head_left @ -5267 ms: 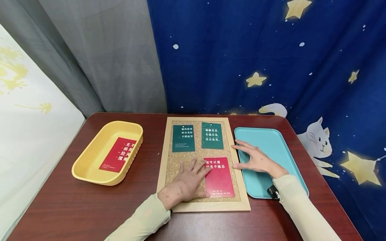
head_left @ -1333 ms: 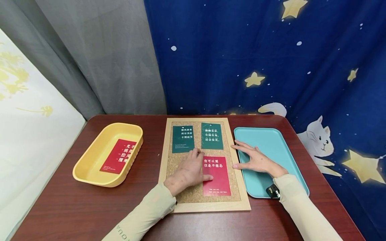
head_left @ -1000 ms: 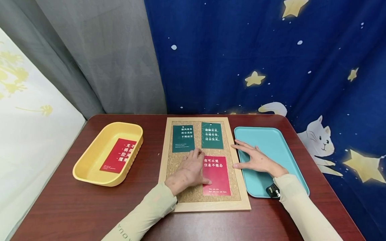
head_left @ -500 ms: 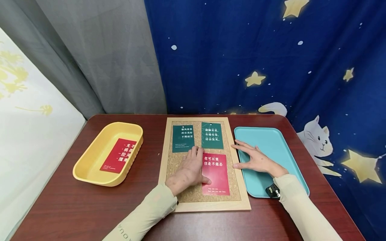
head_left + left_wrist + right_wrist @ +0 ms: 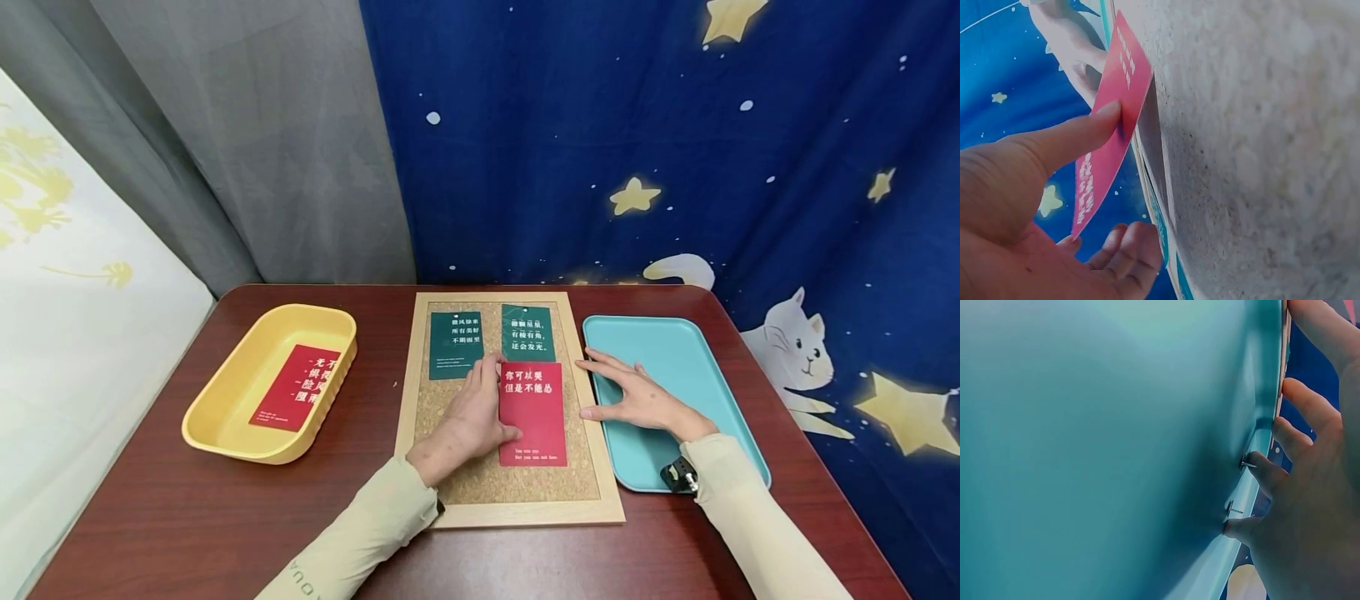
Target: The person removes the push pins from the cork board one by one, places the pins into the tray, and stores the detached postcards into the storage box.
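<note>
My left hand [image 5: 468, 417] pinches a red card [image 5: 532, 425] with white lettering by its left side. In the left wrist view the thumb [image 5: 1088, 134] lies across the card's face, and the card stands tilted off the corkboard [image 5: 457, 483]. Its top edge overlaps the bottom of the right green card [image 5: 527, 333]. Another green card [image 5: 456, 346] is on the board's upper left, a small pin at its top. My right hand [image 5: 637, 400] spans the blue tray's near side with spread fingers, fingertips against the corkboard's right frame.
A yellow bin [image 5: 217, 417] at the left holds a second red card [image 5: 292, 387]. The blue tray [image 5: 667, 350] lies right beside the corkboard. Thumbtacks [image 5: 1246, 464] sit along the tray's inner edge in the right wrist view. Curtains hang behind the table [image 5: 150, 500].
The left hand, first spread over the board and the red card's left edge, has gathered its fingers on the card, lifted it and shifted it away from me. The right hand stays put.
</note>
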{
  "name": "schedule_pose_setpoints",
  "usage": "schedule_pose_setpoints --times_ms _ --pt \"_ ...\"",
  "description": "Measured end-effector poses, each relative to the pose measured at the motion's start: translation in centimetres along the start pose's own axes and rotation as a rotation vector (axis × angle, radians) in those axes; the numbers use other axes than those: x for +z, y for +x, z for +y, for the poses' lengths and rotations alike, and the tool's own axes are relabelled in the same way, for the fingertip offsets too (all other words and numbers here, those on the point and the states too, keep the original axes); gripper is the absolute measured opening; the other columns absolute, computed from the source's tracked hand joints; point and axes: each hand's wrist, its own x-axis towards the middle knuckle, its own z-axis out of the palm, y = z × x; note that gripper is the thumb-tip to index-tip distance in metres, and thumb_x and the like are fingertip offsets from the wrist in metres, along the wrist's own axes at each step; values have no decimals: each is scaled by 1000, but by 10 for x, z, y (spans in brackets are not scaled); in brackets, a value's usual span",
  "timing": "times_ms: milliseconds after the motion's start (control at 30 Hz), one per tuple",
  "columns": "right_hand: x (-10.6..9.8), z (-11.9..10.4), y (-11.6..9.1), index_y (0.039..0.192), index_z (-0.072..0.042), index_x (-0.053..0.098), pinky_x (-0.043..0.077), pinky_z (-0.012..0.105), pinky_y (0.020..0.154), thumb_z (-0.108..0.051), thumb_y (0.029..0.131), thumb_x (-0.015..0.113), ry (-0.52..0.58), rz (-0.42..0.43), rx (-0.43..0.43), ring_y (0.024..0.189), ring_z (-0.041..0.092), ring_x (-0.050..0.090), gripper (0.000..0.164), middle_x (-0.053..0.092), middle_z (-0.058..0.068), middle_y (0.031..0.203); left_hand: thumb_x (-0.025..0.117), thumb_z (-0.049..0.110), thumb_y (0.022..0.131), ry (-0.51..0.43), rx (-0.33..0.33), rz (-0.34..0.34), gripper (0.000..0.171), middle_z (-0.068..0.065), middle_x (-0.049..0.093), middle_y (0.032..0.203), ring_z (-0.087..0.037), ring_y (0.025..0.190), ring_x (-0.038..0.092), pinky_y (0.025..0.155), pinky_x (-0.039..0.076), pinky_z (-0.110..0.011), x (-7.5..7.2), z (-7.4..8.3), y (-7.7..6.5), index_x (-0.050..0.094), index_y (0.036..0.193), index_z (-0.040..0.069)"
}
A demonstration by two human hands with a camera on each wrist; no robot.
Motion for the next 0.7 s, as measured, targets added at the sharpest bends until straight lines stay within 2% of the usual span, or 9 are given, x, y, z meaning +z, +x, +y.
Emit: schedule_pose_setpoints --times_ms 200,367,467,567,700 --pt "1 1 1 158 -22 47 -1 81 120 -52 84 84 1 -9 16 159 40 25 88 26 8 174 92 3 75 -146 25 24 108 -19 53 133 -28 115 62 102 58 -43 -1 -3 4 21 154 13" --pt "0 1 1 158 -22 47 -1 81 121 -51 84 84 3 -11 20 160 39 24 88 26 8 174 85 -7 79 -263 44 9 104 -16 55 120 -22 96 66 83 63 -33 -1 -6 7 16 153 17" --pt "0 1 1 158 -21 47 -2 81 120 -51 84 84 6 -11 18 160 39 25 88 26 8 174 80 -12 81 -341 30 -13 104 -15 55 114 -20 91 67 73 62 -27 -1 -8 8 15 154 20" --pt "0 1 1 158 -21 47 -2 81 120 -52 84 83 7 -9 16 159 40 25 88 27 9 173 75 -16 84 -412 18 -34 101 -16 56 117 -21 94 69 72 63 -27 -1 -9 8 14 155 22" --pt "0 1 1 158 -21 47 -2 82 119 -52 85 83 8 -6 11 159 41 25 86 27 9 173 72 -17 86 -449 21 -45 100 -19 58 122 -25 96 74 74 64 -30 -1 -10 9 14 157 23"
